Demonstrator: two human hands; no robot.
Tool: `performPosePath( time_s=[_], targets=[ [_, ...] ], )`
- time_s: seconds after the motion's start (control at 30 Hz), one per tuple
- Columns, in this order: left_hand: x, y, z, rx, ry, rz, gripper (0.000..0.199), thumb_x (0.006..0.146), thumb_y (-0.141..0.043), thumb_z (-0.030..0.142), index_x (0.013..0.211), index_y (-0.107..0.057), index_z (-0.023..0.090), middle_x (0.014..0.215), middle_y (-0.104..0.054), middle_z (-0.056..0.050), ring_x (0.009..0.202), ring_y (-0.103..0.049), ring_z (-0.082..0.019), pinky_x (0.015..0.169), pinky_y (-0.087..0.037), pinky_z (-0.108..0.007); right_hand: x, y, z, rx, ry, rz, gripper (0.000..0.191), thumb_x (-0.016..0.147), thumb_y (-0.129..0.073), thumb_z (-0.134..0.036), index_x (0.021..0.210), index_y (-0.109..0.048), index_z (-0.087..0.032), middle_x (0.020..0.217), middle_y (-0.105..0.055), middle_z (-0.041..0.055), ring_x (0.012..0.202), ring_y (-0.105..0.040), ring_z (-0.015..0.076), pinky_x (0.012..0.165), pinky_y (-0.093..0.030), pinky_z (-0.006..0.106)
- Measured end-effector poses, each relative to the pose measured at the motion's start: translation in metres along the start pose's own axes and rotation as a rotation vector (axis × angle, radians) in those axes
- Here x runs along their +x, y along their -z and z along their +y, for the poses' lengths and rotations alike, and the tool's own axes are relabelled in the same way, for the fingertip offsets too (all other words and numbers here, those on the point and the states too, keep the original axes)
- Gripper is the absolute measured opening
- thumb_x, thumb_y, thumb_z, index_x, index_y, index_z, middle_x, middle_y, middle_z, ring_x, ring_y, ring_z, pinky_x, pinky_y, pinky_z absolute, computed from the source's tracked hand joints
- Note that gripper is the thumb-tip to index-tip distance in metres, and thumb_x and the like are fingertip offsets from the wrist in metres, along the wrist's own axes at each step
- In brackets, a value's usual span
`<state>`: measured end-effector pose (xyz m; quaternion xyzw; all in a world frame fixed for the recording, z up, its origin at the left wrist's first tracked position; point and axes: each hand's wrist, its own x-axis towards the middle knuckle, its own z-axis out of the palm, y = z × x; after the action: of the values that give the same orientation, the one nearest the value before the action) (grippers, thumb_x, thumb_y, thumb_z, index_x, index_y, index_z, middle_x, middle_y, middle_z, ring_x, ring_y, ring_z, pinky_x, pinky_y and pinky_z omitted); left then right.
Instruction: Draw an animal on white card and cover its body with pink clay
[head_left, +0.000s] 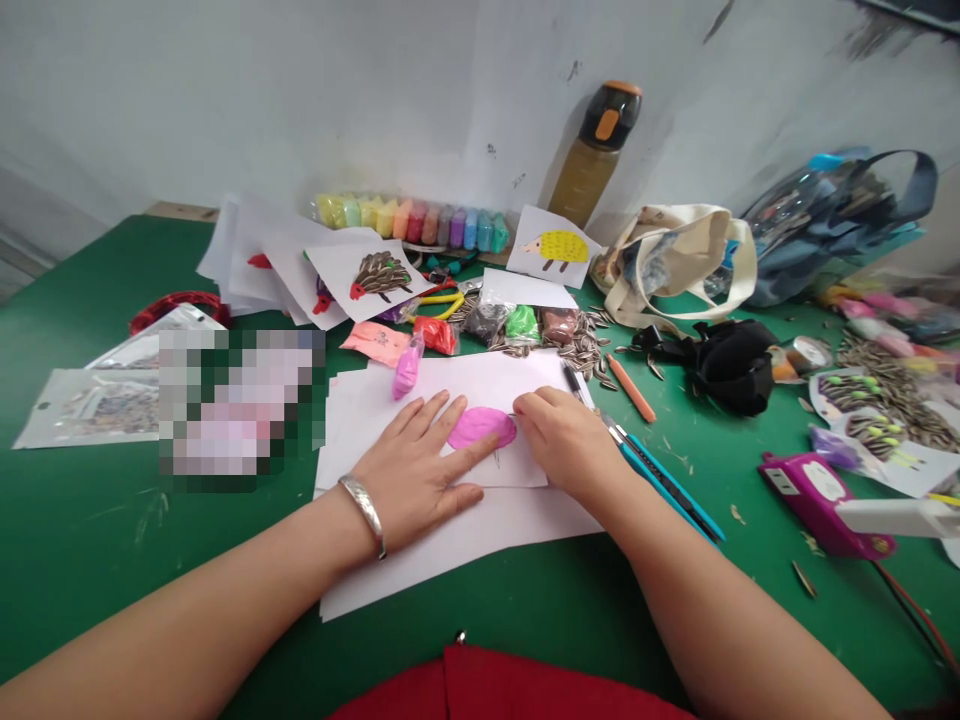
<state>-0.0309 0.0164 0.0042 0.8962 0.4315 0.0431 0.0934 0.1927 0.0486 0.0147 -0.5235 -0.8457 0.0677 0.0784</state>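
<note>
A flattened pink clay oval (472, 428) lies on a sheet of white paper (517, 472), with a short drawn line below it. My left hand (421, 455) rests on the sheet with fingers spread, one fingertip over the lower edge of the clay. At the oval's right end, the fingers of my right hand (561, 432) are pinched together. A small dark tip shows at the pinch, too small to name. A pink clay packet (407, 368) sits just above my left hand. Loose sunflower seeds (581, 345) lie beyond the paper.
Clay packets in many colours (420, 222) line the wall beside a tall bottle (596, 155). A seed-covered bird picture (381, 277) lies at the back. To the right are an orange stick (631, 388), a blue cutter (667, 485), a cloth bag (675, 260) and a magenta device (821, 505).
</note>
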Motion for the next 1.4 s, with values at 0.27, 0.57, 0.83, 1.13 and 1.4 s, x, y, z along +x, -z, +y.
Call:
performPosePath(
  time_s=[0.27,0.57,0.83,1.13,1.4],
  targets=[
    [0.0002,0.002,0.0008,-0.002,0.011,-0.029,0.059,0.093,-0.043,0.056,0.148,-0.024,0.044,0.158,-0.021,-0.001,0.142,-0.02,-0.036,0.113,-0.011,-0.052,-0.0012,0.0034,0.0008,0.045,0.013,0.001,0.022,0.092,-0.04,-0.011,0.093,-0.06,-0.02,0.091,-0.059,0.0077,0.087,-0.054,0.0196,0.072,-0.036,0.028],
    [0.0004,0.0016,0.0002,0.016,0.004,-0.023,0.061,0.093,-0.042,0.056,0.148,-0.019,0.045,0.158,-0.023,-0.002,0.142,-0.02,-0.036,0.112,-0.013,-0.053,-0.0007,0.0011,0.0015,0.037,0.025,-0.028,0.023,0.092,-0.041,-0.01,0.093,-0.061,-0.02,0.093,-0.06,0.0075,0.09,-0.054,0.0196,0.075,-0.037,0.028],
    [0.0005,0.0012,0.0006,0.005,0.005,-0.019,0.06,0.093,-0.043,0.056,0.148,-0.021,0.045,0.159,-0.02,-0.001,0.141,-0.021,-0.037,0.112,-0.011,-0.053,-0.0001,0.001,0.0035,0.056,0.032,-0.012,0.02,0.091,-0.043,-0.012,0.091,-0.062,-0.02,0.09,-0.06,0.0068,0.087,-0.054,0.0191,0.071,-0.036,0.028],
    [0.0004,0.0008,0.0005,0.018,0.006,-0.021,0.061,0.093,-0.043,0.056,0.148,-0.02,0.045,0.158,-0.02,-0.003,0.142,-0.02,-0.037,0.112,-0.011,-0.052,0.0034,-0.0042,-0.0011,0.059,0.033,0.083,0.02,0.092,-0.044,-0.014,0.087,-0.062,-0.02,0.088,-0.061,0.0069,0.089,-0.054,0.0204,0.074,-0.037,0.029],
    [-0.0007,-0.0023,-0.0004,0.037,0.012,-0.012,0.058,0.092,-0.043,0.057,0.147,-0.027,0.044,0.158,-0.022,-0.002,0.142,-0.018,-0.037,0.112,-0.012,-0.052,0.0036,-0.0049,-0.0002,0.07,-0.007,0.154,0.021,0.093,-0.044,-0.016,0.085,-0.063,-0.019,0.087,-0.061,0.008,0.087,-0.054,0.0214,0.075,-0.038,0.031]
  ],
)
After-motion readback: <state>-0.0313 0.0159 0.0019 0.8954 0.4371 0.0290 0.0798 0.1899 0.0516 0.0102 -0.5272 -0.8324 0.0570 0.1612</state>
